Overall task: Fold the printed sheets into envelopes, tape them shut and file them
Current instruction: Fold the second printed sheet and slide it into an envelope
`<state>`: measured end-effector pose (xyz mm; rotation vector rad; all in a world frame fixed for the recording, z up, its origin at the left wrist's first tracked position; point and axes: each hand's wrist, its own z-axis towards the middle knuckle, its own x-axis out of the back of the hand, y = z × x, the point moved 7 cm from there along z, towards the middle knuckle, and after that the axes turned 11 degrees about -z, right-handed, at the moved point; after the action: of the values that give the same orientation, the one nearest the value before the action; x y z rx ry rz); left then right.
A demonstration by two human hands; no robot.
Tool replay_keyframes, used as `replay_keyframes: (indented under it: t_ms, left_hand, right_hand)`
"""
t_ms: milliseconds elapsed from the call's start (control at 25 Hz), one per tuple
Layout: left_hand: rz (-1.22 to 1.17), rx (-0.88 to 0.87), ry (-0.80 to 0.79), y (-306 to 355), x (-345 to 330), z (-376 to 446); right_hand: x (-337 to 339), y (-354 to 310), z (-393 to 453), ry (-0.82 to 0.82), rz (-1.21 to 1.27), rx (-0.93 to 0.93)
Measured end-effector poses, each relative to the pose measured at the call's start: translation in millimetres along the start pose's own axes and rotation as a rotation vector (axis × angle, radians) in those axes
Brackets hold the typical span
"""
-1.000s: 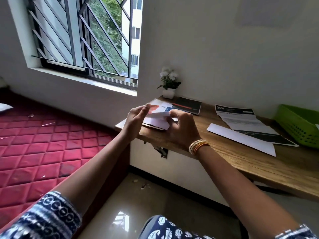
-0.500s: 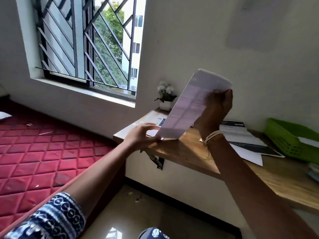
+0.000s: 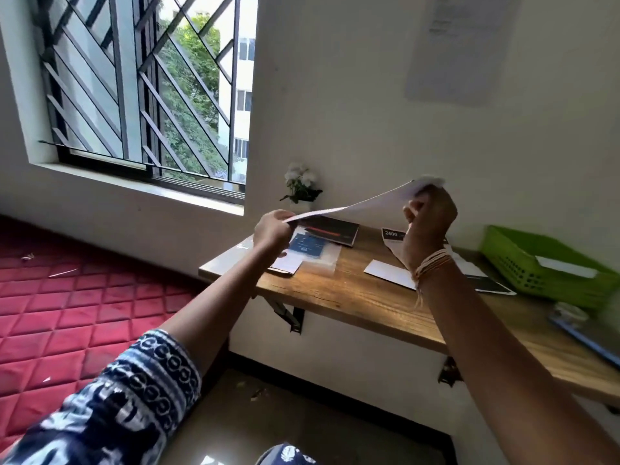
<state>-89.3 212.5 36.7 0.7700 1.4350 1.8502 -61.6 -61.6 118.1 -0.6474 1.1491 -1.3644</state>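
I hold a white printed sheet (image 3: 355,204) in the air above the wooden desk (image 3: 352,293), seen almost edge-on. My left hand (image 3: 271,231) pinches its near left end. My right hand (image 3: 427,219) grips its far right end, raised higher. Under the sheet on the desk lies a stack of printed papers with a blue panel (image 3: 307,245). A white folded envelope (image 3: 389,273) and another printed sheet with a black header (image 3: 392,234) lie to the right. A green basket (image 3: 523,260) at the desk's right end holds a white envelope (image 3: 567,266).
A small potted white flower (image 3: 300,189) stands at the back by the wall. A dark booklet (image 3: 332,229) lies beside it. Blurred items, one a blue-edged flat thing (image 3: 583,333), sit at the desk's right front. A red quilted mattress (image 3: 67,303) lies left.
The sheet was lifted off the stack by my right hand; now my left hand has taken its other end and the sheet has tipped from steep to nearly flat.
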Motion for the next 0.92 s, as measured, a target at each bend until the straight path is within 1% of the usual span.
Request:
replay_keyframes:
  t_ms: [40, 120, 200, 240, 360, 440, 480, 520, 560, 600, 640, 680, 720, 760, 800, 880, 920]
  left_hand:
    - [-0.181, 0.119, -0.042, -0.6, -8.7, 0.0]
    - [-0.497, 0.312, -0.127, -0.1, -26.5, -1.8]
    - [-0.796, 0.509, -0.18, -1.1, -42.0, -5.9]
    - [-0.892, 0.564, -0.201, -4.4, -48.4, -3.5]
    - [-0.947, 0.607, -0.204, -7.8, -59.2, 3.7]
    - [-1.022, 0.629, -0.129, -17.2, -62.9, 8.9]
    - [-1.088, 0.65, -0.122, -18.8, -65.9, 11.1]
    - [-1.089, 0.652, -0.136, -18.9, -68.4, 13.0]
    - [-0.936, 0.574, -0.164, -15.8, -63.9, 15.1]
    - [-0.711, 0.491, -0.217, -15.4, -63.4, 17.9]
    - [-0.496, 0.422, -0.179, -15.0, -60.2, 20.4]
    - [-0.335, 0.336, -0.123, -20.4, -61.2, 26.1]
    - [-0.342, 0.31, -0.163, -24.2, -69.5, 25.1]
    - [-0.264, 0.271, -0.256, -25.8, -79.2, 20.9]
    - [-0.132, 0.201, -0.3, -28.3, -87.1, 21.3]
    - [0.257, 0.027, -0.411, -29.2, -101.6, 23.2]
    - [0.46, -0.044, -0.428, -30.4, -105.2, 23.2]
  right_hand:
    - [5.1, 9.3, 1.7, -0.021, 0.023, -0.041]
    - [9.3, 28.9, 4.0, -0.132, 0.072, -0.107]
    - [11.2, 46.0, 5.1, -0.276, 0.055, -0.107]
    - [12.7, 53.4, 7.0, -0.334, 0.046, -0.095]
    - [16.6, 73.2, 11.4, -0.457, 0.016, -0.078]
    - [18.6, 81.7, 12.8, -0.49, -0.061, -0.063]
    - [18.7, 85.5, 13.2, -0.497, -0.12, -0.057]
    - [18.5, 89.8, 12.9, -0.501, -0.164, -0.068]
    - [17.1, 95.0, 12.4, -0.504, -0.203, -0.099]
    - [14.9, 101.6, 11.2, -0.515, -0.233, -0.134]
    - [14.1, 107.6, 12.2, -0.515, -0.289, -0.145]
    - [12.4, 113.1, 15.2, -0.517, -0.38, -0.119]
    - [11.0, 117.4, 18.4, -0.514, -0.488, -0.078]
    - [7.7, 120.7, 19.9, -0.531, -0.568, -0.051]
    - [3.6, 124.2, 18.3, -0.573, -0.61, -0.064]
    - [-6.2, 129.6, 13.9, -0.696, -0.671, -0.082]
    - [-10.2, 130.7, 13.8, -0.741, -0.723, -0.059]
